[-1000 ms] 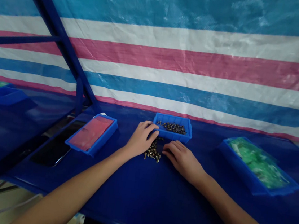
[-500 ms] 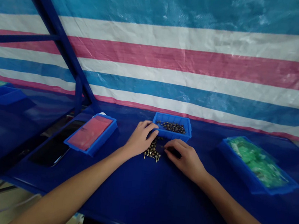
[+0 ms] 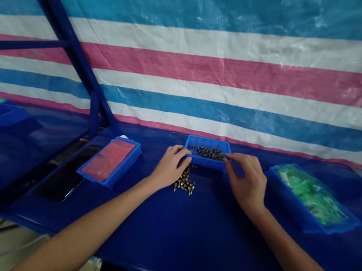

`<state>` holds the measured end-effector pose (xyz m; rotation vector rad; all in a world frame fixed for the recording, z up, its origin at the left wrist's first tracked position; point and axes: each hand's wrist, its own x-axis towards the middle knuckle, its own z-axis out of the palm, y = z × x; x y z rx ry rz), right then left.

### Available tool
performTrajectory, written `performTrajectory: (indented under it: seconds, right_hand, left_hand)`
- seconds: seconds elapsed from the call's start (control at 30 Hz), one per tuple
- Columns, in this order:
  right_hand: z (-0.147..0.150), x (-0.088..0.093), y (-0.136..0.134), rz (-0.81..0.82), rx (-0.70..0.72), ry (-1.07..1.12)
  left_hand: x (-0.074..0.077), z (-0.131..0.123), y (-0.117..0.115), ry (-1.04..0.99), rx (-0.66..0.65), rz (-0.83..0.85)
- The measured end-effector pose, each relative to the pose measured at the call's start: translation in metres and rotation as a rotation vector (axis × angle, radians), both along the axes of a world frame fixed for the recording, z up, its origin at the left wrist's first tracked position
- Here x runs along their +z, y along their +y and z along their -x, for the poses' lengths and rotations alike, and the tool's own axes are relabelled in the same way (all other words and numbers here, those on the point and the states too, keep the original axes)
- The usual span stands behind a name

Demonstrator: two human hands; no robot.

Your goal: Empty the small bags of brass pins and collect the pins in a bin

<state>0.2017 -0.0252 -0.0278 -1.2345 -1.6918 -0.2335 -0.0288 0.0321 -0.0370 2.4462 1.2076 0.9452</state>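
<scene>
The left hand [image 3: 170,168] rests at the near left corner of a small blue plastic tray [image 3: 205,165], its fingers [image 3: 182,152] curved loosely over the rim, with nothing visibly held. The right hand [image 3: 248,179] reaches in from the other side, and its fingers [image 3: 236,157] come to a narrow pinch at the tray's right end, just above the rim. Whether they hold a screw is too small to tell.

The tray holds a heap of dark small screws [image 3: 208,153]. A loose spill of gold-headed screws [image 3: 184,181] lies on the tabletop [image 3: 155,238] directly in front of the tray, just beside the left hand and touching neither hand. At this moment, the work in hand centres on the tray's contents and the loose screws.

To the left sits a blue tray lined with a red sheet [image 3: 110,160]. To the right, another blue tray holds a green plastic bag [image 3: 308,195]. A dark phone-like slab [image 3: 59,184] lies beyond the left edge of the tabletop. Behind everything hangs a striped tarpaulin [image 3: 208,73], crossed by a blue steel strut [image 3: 65,29].
</scene>
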Motion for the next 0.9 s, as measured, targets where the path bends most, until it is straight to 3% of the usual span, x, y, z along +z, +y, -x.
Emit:
performTrajectory:
  seconds: [0.17,0.27,0.4,0.5,0.67,0.9]
  right_hand:
    - [-0.004,-0.003,0.004,0.030,-0.113,-0.085]
    - [0.008,-0.005,-0.003,0.060,0.027,-0.179]
    - [0.025,-0.011,-0.005,0.288,0.260,-0.353]
    - [0.030,-0.014,-0.001,0.389,0.247,-0.413]
    - [0.031,-0.013,0.003,0.419,0.208,-0.447]
    - [0.032,-0.014,0.003,0.430,0.209,-0.367]
  left_hand:
    - [0.000,0.000,0.000,0.000,0.005,0.006]
    - [-0.001,0.000,0.000,0.001,0.016,-0.020]
    - [-0.003,0.001,0.002,0.016,0.068,-0.058]
    - [-0.003,0.001,0.004,0.017,0.092,-0.066]
    - [-0.004,0.001,0.007,0.006,0.136,-0.065]
    - [-0.005,0.002,0.009,-0.017,0.096,-0.035]
